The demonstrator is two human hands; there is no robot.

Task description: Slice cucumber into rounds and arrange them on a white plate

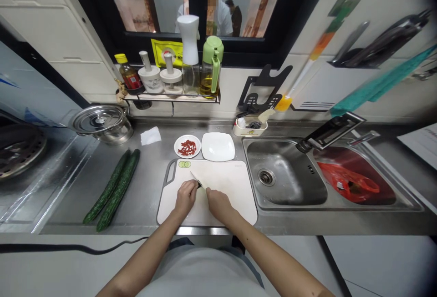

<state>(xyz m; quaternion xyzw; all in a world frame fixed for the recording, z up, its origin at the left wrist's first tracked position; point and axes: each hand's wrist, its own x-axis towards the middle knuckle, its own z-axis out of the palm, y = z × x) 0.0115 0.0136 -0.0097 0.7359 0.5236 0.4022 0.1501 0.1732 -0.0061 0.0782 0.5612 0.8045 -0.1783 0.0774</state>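
Observation:
A white cutting board (235, 188) with a grey handle lies on the steel counter. My right hand (218, 201) is closed around a knife (197, 178), whose blade points up and left over the board. Beside the blade, my left hand (186, 194) has its fingers bent together; a small dark piece shows at its fingertips, too small to name. Several thin cucumber slices (185, 164) overlap at the board's upper left. Behind the board stand a plate of chopped red pieces (187, 147) and a white square plate (217, 147).
Two long cucumbers (118, 190) lie on the left, near a lidded steel pot (102, 122) and a white tissue (150, 136). To the right is a double sink (287, 174) with a red bag (348, 183). Bottles (211, 67) line the rack behind.

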